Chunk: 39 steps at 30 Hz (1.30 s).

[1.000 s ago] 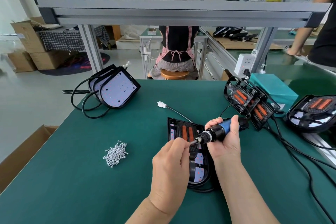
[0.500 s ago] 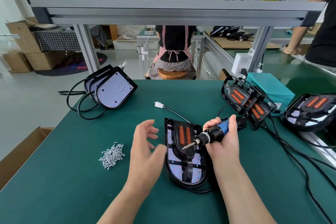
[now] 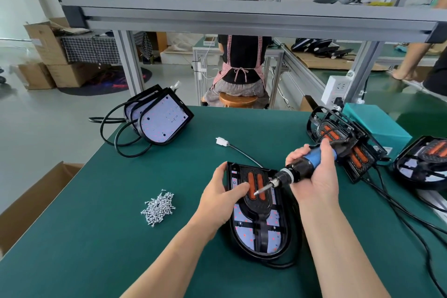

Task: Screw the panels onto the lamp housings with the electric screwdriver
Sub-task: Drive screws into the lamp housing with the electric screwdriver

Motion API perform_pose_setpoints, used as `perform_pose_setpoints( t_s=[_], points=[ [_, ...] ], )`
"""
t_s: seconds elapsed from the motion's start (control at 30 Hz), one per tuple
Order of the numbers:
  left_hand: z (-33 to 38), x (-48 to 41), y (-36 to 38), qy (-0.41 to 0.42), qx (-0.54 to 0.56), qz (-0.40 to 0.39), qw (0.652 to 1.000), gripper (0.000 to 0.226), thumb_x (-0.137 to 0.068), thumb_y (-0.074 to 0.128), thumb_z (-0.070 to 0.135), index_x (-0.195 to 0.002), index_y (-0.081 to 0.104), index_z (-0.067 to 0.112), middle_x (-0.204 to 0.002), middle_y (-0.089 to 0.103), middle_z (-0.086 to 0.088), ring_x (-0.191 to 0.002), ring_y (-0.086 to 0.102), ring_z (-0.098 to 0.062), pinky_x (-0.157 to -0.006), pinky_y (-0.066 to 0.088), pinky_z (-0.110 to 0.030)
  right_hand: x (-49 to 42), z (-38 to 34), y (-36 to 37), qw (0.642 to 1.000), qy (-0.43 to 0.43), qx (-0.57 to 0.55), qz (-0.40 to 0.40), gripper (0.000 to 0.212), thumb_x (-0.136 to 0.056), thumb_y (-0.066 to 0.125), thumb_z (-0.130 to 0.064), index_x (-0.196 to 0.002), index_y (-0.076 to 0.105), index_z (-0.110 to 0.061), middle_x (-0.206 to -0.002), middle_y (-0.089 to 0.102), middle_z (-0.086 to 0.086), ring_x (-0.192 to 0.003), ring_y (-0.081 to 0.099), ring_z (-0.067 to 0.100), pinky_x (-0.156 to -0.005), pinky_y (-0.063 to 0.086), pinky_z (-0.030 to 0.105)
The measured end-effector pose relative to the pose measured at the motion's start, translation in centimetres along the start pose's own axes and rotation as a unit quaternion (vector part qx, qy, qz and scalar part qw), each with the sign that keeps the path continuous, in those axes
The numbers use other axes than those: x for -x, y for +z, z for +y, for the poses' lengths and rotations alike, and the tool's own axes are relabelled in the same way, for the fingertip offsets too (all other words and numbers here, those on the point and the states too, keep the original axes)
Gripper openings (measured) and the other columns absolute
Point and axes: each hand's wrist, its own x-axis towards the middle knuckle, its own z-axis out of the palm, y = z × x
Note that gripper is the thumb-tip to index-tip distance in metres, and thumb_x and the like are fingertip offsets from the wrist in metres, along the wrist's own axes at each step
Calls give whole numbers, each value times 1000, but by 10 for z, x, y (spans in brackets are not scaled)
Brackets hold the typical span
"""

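A black lamp housing (image 3: pixel 260 230) with a white LED panel and two orange strips lies flat on the green table in front of me. My left hand (image 3: pixel 221 197) grips its upper left edge, thumb lying over the top face. My right hand (image 3: pixel 314 176) grips the blue and black electric screwdriver (image 3: pixel 300 170), held slanted with its bit pointing down-left, the tip just above the orange strips. A pile of small silver screws (image 3: pixel 158 208) lies to the left of the housing.
Lamp housings with plain white panels (image 3: pixel 163 118) and looped black cables lie at the far left. More housings (image 3: pixel 348 143) and a teal box (image 3: pixel 377 126) crowd the right, with cables trailing toward me. A white connector (image 3: pixel 222 141) lies mid-table. An aluminium shelf frame (image 3: pixel 242 17) spans overhead.
My left hand left the screwdriver tip, swung out to the left, then came back and took hold of the housing's upper left edge. The screwdriver stayed slanted above the housing.
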Motion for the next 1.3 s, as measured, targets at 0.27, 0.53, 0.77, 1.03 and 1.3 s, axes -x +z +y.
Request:
perform_pose_setpoints(
  t_s=[0.27, 0.53, 0.77, 1.03, 1.3],
  points=[
    [-12, -2, 1, 48, 1, 15, 999, 44, -81, 62, 35, -125, 59, 31, -102, 77, 6, -94, 72, -18, -94, 55, -46, -22, 12, 64, 957, -174, 227, -42, 26, -96, 68, -29, -104, 52, -10, -63, 54, -1, -54, 53, 13, -52, 48, 27],
    [-12, -2, -1, 67, -6, 9, 998, 32, -83, 60, 34, -115, 63, 35, -92, 77, 5, -68, 60, -3, -68, 51, -15, -22, 47, 90, 915, -228, 312, -120, 20, -97, 67, -21, -103, 51, -10, -59, 54, 1, -46, 51, 15, -48, 46, 25],
    [-11, -2, 0, 72, 4, 2, 997, 27, -82, 59, 33, -107, 65, 41, -93, 76, -2, -69, 58, -8, -73, 53, -25, -16, 57, 88, 893, -239, 348, -154, 19, -98, 66, -21, -104, 51, -10, -63, 51, 4, -48, 50, 16, -49, 45, 25],
    [-12, -4, 0, 75, 4, 0, 997, 25, -84, 58, 33, -106, 65, 41, -89, 75, -2, -69, 57, -12, -74, 55, -35, -13, 60, 89, 880, -249, 363, -179, 15, -98, 64, -18, -101, 51, -11, -62, 50, 5, -49, 50, 17, -50, 45, 25],
    [-10, -2, 0, 77, -20, 9, 997, 23, -84, 58, 36, -106, 66, 36, -66, 61, 4, -57, 43, -10, -56, 40, -15, -9, 64, 86, 862, -254, 376, -226, 13, -96, 65, -19, -97, 52, -15, -61, 53, 5, -49, 50, 16, -52, 46, 24]
  ],
)
